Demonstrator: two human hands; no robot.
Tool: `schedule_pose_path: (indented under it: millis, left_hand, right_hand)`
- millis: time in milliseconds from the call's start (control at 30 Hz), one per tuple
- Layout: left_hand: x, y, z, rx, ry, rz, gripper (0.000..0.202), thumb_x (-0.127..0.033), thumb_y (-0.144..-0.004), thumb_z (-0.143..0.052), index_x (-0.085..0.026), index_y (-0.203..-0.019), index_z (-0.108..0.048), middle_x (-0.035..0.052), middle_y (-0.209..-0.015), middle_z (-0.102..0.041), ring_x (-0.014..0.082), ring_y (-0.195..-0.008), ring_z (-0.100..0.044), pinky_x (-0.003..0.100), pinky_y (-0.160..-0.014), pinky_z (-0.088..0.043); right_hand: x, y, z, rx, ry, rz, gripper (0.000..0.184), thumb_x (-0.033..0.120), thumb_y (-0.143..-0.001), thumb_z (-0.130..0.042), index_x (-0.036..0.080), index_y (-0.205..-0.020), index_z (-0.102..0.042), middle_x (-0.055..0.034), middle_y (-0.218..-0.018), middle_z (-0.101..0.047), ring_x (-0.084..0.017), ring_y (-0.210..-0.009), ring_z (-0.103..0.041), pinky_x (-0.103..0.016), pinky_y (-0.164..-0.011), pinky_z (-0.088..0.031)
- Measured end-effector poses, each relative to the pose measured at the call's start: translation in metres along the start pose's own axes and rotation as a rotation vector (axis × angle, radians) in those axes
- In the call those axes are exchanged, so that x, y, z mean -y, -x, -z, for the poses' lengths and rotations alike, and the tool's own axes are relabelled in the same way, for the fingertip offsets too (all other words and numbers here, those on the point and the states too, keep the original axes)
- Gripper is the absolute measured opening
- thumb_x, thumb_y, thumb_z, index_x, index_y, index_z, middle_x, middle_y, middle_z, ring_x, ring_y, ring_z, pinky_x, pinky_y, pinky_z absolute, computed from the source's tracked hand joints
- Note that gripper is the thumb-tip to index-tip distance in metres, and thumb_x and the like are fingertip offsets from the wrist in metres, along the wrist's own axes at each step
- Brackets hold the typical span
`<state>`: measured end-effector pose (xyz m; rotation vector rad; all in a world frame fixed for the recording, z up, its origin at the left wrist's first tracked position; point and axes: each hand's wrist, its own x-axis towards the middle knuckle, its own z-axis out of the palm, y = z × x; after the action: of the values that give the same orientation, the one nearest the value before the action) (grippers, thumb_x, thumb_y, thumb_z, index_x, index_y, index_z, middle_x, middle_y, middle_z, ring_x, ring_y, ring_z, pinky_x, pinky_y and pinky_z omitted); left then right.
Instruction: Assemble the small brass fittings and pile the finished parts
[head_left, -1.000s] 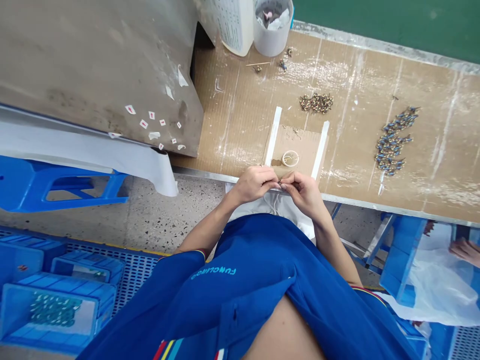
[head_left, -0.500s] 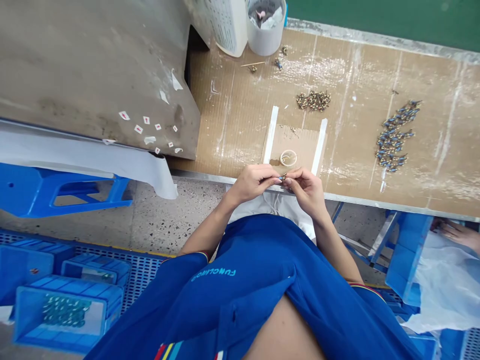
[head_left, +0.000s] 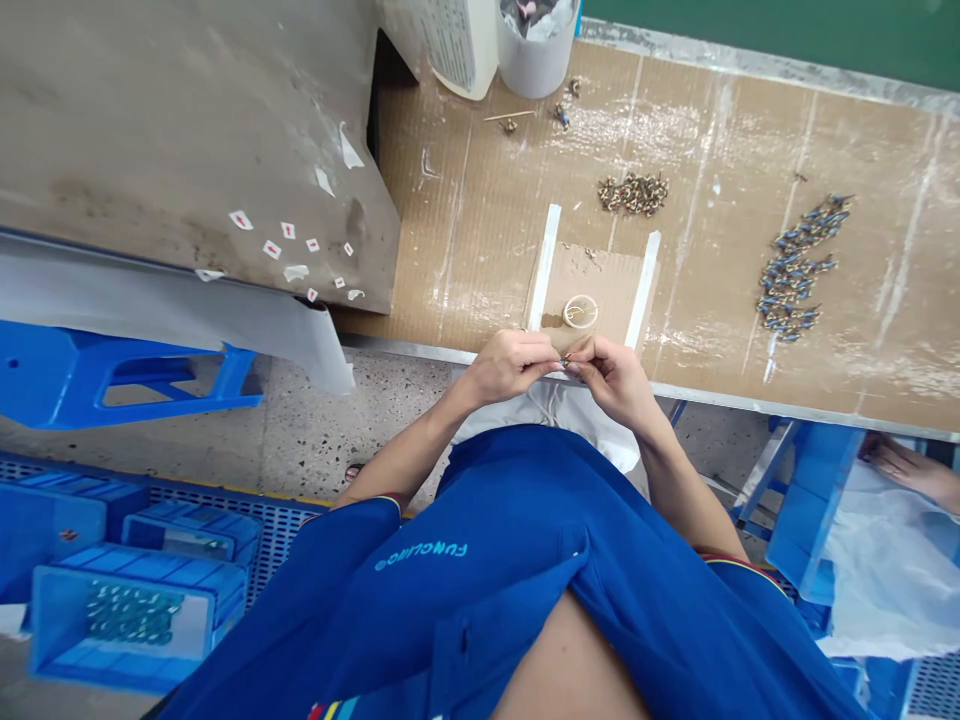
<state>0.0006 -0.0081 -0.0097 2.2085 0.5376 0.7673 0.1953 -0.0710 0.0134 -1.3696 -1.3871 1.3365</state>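
My left hand (head_left: 510, 365) and my right hand (head_left: 613, 376) meet at the near edge of the cardboard-covered bench (head_left: 712, 150). Both pinch one tiny brass-and-blue part (head_left: 567, 361) between their fingertips. Just beyond them a small round ring (head_left: 580, 312) lies on a cardboard patch (head_left: 600, 285) framed by two white tape strips. Farther back is a heap of small brass parts (head_left: 632, 193). To the right lies a pile of blue-tipped parts (head_left: 796, 270).
A grey metal surface (head_left: 165, 130) with paper scraps fills the left. A white cup (head_left: 534, 45) and white container (head_left: 454, 40) stand at the back. Blue crates (head_left: 120, 610) with parts sit on the floor at left. Another person's hand (head_left: 904, 468) rests on white plastic at right.
My hands have stayed pinched together at the bench edge, with only slight finger movement on the part. The view shifted a little.
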Motion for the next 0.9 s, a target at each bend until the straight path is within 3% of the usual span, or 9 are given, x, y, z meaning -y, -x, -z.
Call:
schedule_pose_path:
  millis: [200,500,900]
  left_hand:
    - [0.0012,-0.0004,-0.0038,-0.004,-0.027,0.006,0.033,-0.028,-0.104,-0.048,-0.015,-0.082,-0.069,0.0033,-0.07,-0.065,0.0128,-0.062,-0.058,0.025,-0.059,-0.042]
    - [-0.004,-0.0028,-0.0033,-0.031,0.016,0.08,0.035,-0.032,-0.105,-0.049,-0.015,-0.083,-0.069,0.0042,-0.073,-0.067,0.0134,-0.067,-0.061,0.025,-0.063,-0.044]
    - [-0.0012,-0.0085,-0.0011,0.002,0.118,0.109,0.028,-0.026,-0.098,-0.057,-0.015,-0.077,-0.073,0.0024,-0.066,-0.068,0.0115,-0.059,-0.059,0.024,-0.061,-0.044]
  right_hand:
    - [-0.0023,0.0007,0.0001,-0.009,0.009,0.008,0.024,0.038,-0.09,-0.065,0.023,-0.074,-0.056,-0.0027,-0.078,-0.066,-0.016,-0.069,-0.058,-0.032,-0.067,-0.05]
    - [-0.0031,0.0029,0.0014,-0.048,-0.149,-0.061,0.04,0.061,-0.085,-0.071,0.022,-0.08,-0.062,-0.0026,-0.079,-0.068,-0.013,-0.064,-0.06,-0.03,-0.062,-0.054]
    - [-0.0071,0.0027,-0.0009,-0.049,-0.149,-0.044,0.037,0.055,-0.087,-0.069,0.023,-0.075,-0.058,-0.0022,-0.076,-0.067,-0.013,-0.063,-0.06,-0.031,-0.061,-0.054]
